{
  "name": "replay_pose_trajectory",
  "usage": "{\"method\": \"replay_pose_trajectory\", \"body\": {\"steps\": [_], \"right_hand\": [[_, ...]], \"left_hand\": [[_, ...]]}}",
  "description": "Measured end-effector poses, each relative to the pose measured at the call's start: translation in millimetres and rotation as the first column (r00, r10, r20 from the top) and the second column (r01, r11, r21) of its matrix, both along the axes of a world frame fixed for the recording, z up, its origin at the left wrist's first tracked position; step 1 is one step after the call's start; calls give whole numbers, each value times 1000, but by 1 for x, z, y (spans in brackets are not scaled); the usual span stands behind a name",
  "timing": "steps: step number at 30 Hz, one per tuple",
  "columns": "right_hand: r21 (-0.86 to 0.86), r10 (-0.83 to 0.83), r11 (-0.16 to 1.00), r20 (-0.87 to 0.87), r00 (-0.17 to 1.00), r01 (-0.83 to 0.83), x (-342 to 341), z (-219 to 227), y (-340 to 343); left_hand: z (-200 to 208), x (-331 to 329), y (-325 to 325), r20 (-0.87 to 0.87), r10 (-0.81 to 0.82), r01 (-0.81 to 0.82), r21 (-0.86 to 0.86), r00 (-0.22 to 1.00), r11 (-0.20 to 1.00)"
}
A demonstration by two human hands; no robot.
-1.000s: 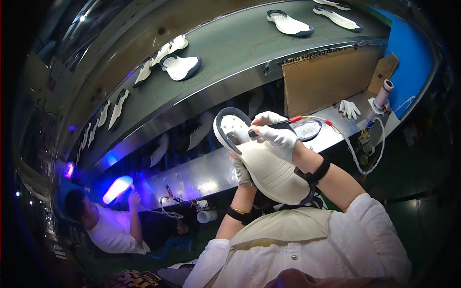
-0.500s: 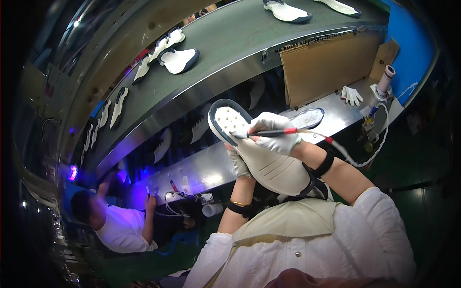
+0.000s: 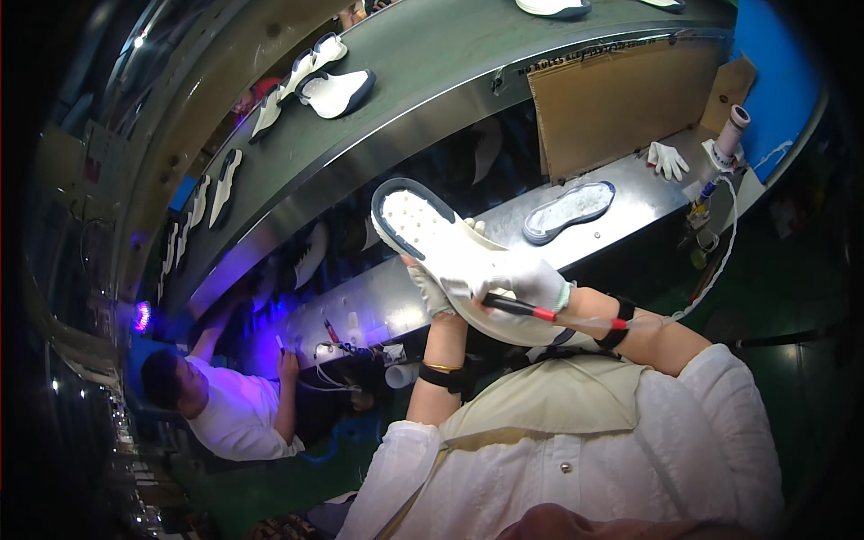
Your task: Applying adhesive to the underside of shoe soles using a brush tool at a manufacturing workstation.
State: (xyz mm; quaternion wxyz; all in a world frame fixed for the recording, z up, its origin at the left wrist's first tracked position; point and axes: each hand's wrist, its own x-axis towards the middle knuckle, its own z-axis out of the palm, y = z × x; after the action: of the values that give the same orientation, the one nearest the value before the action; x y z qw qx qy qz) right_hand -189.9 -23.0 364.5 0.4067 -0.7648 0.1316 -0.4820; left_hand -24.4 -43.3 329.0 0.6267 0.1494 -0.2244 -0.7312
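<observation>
Head view of a shoe-making station. The white shoe (image 3: pixel 450 256) with a dark-rimmed heel is held in the air above the near edge of the metal worktop (image 3: pixel 643 209), its heel pointing up and to the left. The grip of the gloved left hand (image 3: pixel 430 288) is clamped on the side of the shoe; part of this hand lies hidden behind it. The grip of the gloved right hand (image 3: pixel 535 281) is clamped on a black-and-red pen-shaped tool (image 3: pixel 522 308); glare and blur make its fingers hard to make out, and the tool's tip cannot be discerned. Hand and tool together cover much of the front half of the shoe. On the worktop, a dark-edged sole (image 3: pixel 570 212) lies just beyond the right hand, with a white glove (image 3: pixel 667 161) and a pink cylinder (image 3: pixel 733 130) farther right. Cardboard (image 3: pixel 621 112) stands behind. Other shoe pieces rest on the green belt (image 3: pixel 441 63); those at the upper edge are cut off. At left, a co-worker (image 3: pixel 234 409) sits in violet light, the reaching hand obscured.
</observation>
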Motion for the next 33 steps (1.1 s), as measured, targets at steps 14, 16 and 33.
{"method": "replay_pose_trajectory", "body": {"steps": [14,16,33], "right_hand": [[720,-50,683,215,975,-123,-4,-30,24],[667,-204,743,135,970,63,-11,-38,10],[593,-255,802,232,939,71,8,-11,3]], "left_hand": [[-3,26,10,106,-130,134,-31,986,991],[-9,23,24,157,-73,72,13,985,997],[-32,18,17,-240,-89,87,-18,967,996]]}}
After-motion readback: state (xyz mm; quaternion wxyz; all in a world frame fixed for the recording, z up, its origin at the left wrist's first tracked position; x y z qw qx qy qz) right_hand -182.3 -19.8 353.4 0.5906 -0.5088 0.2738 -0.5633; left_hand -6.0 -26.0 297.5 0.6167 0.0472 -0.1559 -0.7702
